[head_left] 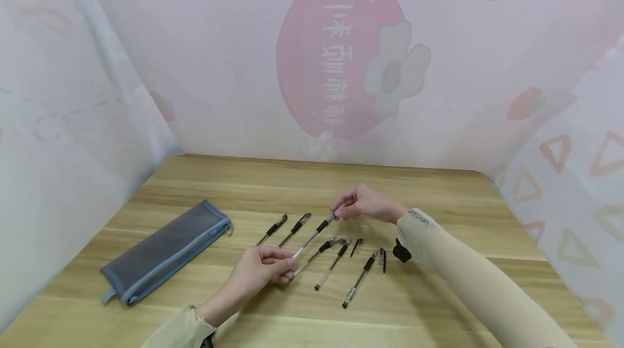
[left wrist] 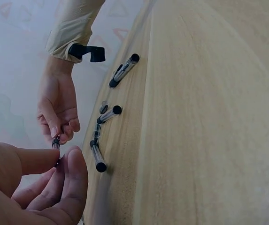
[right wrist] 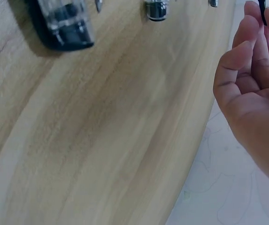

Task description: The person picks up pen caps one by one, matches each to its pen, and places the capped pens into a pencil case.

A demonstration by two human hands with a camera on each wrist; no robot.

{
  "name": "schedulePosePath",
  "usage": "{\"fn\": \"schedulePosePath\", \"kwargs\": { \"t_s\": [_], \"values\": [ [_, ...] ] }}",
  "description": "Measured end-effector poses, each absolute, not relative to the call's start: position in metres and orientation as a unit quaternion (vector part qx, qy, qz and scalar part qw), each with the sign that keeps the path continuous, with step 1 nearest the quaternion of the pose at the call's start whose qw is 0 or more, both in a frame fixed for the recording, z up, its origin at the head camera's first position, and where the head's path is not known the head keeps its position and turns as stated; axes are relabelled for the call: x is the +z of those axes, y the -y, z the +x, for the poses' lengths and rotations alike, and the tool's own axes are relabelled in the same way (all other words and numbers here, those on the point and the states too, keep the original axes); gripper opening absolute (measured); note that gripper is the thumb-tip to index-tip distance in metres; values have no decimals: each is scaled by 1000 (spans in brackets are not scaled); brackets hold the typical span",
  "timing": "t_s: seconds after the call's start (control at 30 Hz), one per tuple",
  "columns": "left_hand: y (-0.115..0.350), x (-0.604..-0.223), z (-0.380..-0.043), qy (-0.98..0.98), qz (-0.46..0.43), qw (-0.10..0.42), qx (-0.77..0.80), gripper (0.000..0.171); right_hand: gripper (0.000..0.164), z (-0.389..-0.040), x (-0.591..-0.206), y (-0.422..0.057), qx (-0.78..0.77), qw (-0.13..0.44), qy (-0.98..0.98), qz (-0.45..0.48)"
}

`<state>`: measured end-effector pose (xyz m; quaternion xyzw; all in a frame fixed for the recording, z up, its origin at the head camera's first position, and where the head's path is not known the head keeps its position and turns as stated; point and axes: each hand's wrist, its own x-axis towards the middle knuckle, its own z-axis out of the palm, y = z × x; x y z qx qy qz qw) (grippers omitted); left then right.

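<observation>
Between my two hands slants a clear gel pen point(head_left: 313, 237) with a black grip. My left hand point(head_left: 260, 272) pinches its lower end between thumb and fingers. At the grip end, the fingertips of my right hand point(head_left: 365, 204) pinch the pen; they hide its tip. In the left wrist view, the right hand point(left wrist: 58, 101) faces the left hand point(left wrist: 35, 187) across the pen. Just right of the left hand lie more gel pens, one point(head_left: 332, 266) in the middle and another point(head_left: 359, 280) farther right. A loose black cap point(head_left: 357, 246) and a second cap point(head_left: 383, 259) lie near them.
A grey-blue mesh pencil case point(head_left: 168, 250) with a zipper lies at the left of the wooden table point(head_left: 439, 196). Two pens, one point(head_left: 273, 229) beside the other point(head_left: 295, 229), lie behind the left hand. Printed curtains point(head_left: 234, 66) enclose the table's back and sides.
</observation>
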<state>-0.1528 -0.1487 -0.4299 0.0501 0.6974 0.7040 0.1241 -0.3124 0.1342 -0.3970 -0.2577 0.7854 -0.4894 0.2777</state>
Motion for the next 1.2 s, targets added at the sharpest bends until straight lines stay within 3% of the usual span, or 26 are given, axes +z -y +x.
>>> {"fn": "schedulePosePath", "kwargs": {
  "t_s": [0.73,1.2],
  "values": [
    [148,-438,-155,-723,48,160,671,22,14,-315,-428,-128,-460,234,-818,-253],
    [148,-435,-154,-759,40,137,635,19,9,-316,-428,-124,-422,218,-838,-268]
  ]
}}
